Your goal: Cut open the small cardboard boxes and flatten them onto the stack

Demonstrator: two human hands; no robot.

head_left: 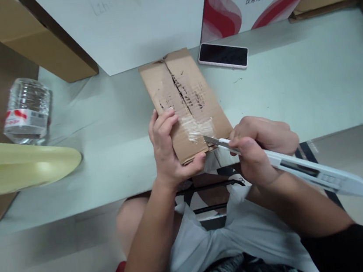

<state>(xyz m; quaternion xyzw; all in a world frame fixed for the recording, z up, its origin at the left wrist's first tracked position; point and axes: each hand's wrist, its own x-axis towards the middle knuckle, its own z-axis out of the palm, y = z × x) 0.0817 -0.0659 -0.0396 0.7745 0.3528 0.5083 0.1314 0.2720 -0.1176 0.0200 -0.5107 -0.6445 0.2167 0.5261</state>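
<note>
A flat brown cardboard box (205, 93) lies on the table in front of me, with black print and a torn, dark seam along its middle. Clear tape (192, 128) is stuck across the seam toward the near end. My left hand (166, 149) grips the box, fingers over its left side and thumb along the near edge. Wrapped in my right hand (260, 146) is a white utility knife (311, 167). Its blade points left, and the tip is at the tape near the box's near right part; whether it cuts in I cannot tell.
A phone (223, 55) lies beyond the box to the right. White and red cartons (219, 12) stand along the back. At left are a clear water bottle (28, 110) on its side, a yellow curved object (26, 164) and brown cartons (58, 49). The table's front edge runs before my lap.
</note>
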